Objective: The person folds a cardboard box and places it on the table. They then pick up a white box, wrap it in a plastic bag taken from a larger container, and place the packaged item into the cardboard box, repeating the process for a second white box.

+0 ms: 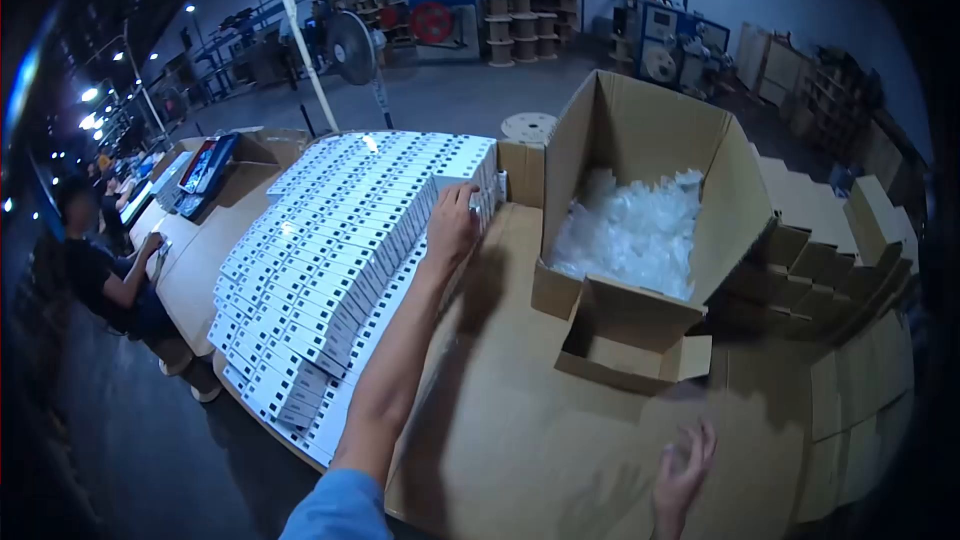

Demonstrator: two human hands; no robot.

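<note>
Rows of stacked white boxes (340, 230) with small dark squares cover the left part of the cardboard-topped table. My left hand (453, 227) reaches to the right edge of this stack, its fingers bent down against the boxes near the far end; whether it grips one is hidden. Low on the right, my right hand (686, 468) hovers above the table with fingers apart and nothing in them. In front of it stands a small open carton (625, 372), empty inside. Behind that, a large open carton (655, 130) holds crumpled clear plastic bags (635, 230).
Flattened and folded cartons (835, 230) are stacked at the right. A pole (300, 35) and a fan (352, 48) rise beyond the table. At the far left a person (110, 270) works at the table. Wooden spools (520, 30) stand farther back.
</note>
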